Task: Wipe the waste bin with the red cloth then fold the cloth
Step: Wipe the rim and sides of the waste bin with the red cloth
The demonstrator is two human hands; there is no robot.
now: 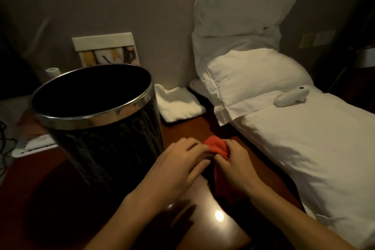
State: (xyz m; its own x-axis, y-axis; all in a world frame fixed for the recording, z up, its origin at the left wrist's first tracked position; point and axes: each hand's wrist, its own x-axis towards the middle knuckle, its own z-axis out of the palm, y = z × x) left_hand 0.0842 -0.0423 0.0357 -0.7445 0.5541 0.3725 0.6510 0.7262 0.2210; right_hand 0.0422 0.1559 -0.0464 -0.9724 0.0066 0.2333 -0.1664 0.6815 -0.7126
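Note:
A black waste bin with a shiny metal rim stands upright on the dark wooden table, left of centre. The red cloth lies bunched on the table just right of the bin. My left hand pinches the cloth's upper edge with its fingertips. My right hand grips the same bunched edge from the right, fingers curled round it. The rest of the cloth trails down under my right wrist, partly hidden.
A folded white towel lies behind the cloth near the wall. A bed with white sheets and pillows runs along the table's right edge, a white device on it. A framed card leans on the wall behind the bin.

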